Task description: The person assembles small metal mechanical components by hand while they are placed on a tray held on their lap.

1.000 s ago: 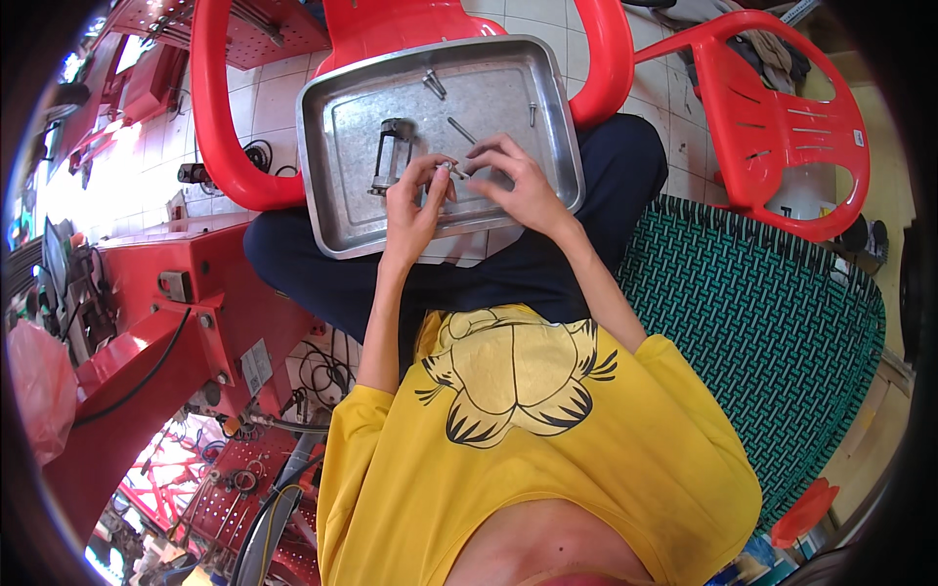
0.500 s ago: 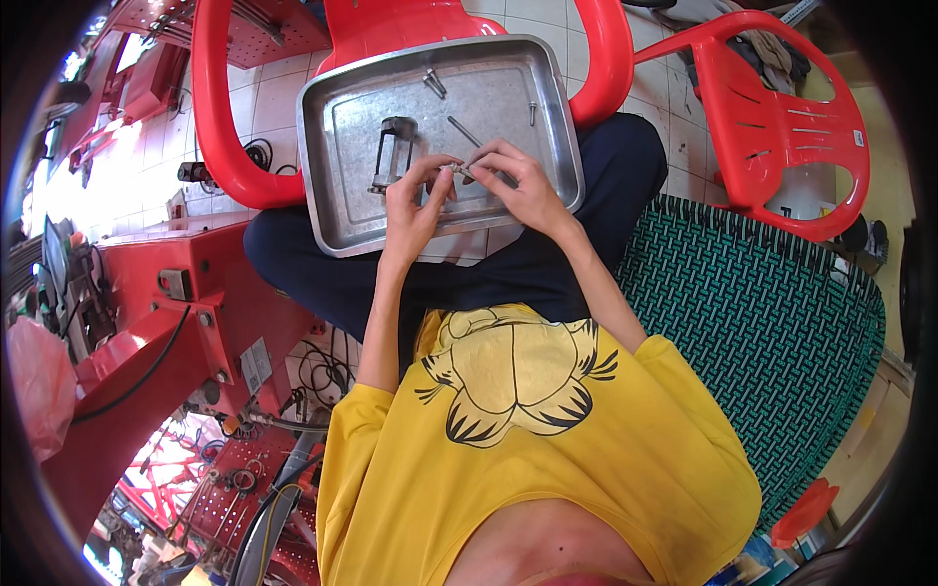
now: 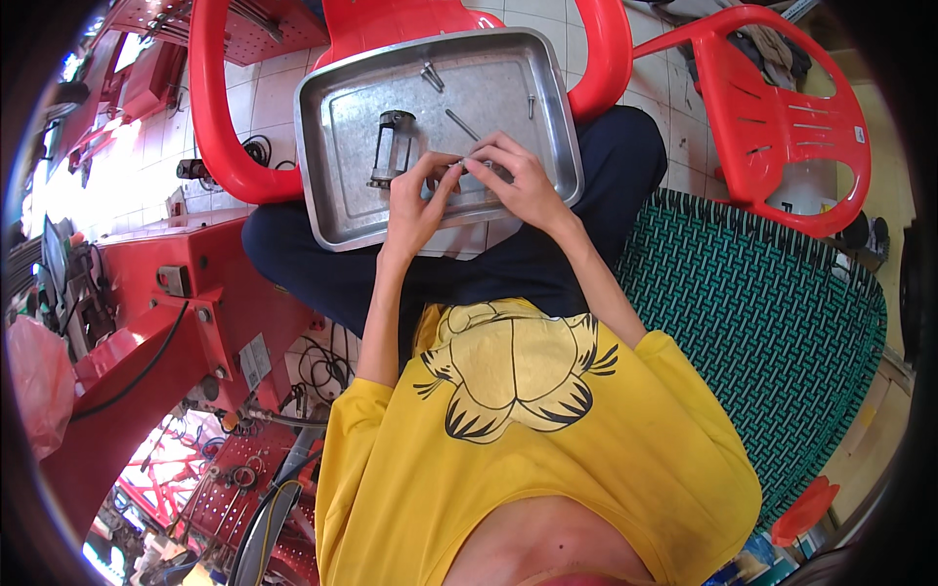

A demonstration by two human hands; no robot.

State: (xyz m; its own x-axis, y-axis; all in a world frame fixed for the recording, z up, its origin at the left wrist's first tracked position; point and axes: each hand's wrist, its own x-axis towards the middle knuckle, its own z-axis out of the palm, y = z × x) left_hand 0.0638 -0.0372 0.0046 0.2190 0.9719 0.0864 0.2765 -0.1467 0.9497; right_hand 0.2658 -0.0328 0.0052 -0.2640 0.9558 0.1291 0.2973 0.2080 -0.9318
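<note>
Over the near side of a shallow metal tray (image 3: 337,122), my left hand (image 3: 418,203) and my right hand (image 3: 525,188) meet fingertip to fingertip. Both pinch a small silvery metal part (image 3: 463,163), mostly covered by the fingers, so its exact kind cannot be made out. Just left of my left hand, a black-and-silver cage-like metal frame (image 3: 396,118) lies in the tray. A thin metal rod (image 3: 461,123) rests beyond my right fingertips. Farther back are a few bolts (image 3: 431,78), and one small screw (image 3: 532,105) lies near the right wall.
The tray sits by a red plastic chair (image 3: 220,117) and my crossed legs (image 3: 625,161). Another red chair (image 3: 782,122) stands at the far right, beside a green woven seat (image 3: 752,332). Red machinery (image 3: 156,303) and cables (image 3: 327,361) fill the left side.
My fingertips have shifted slightly around the small part, which shows less than before. The tray and my hands sit slightly differently in view; the other loose parts lie as before.
</note>
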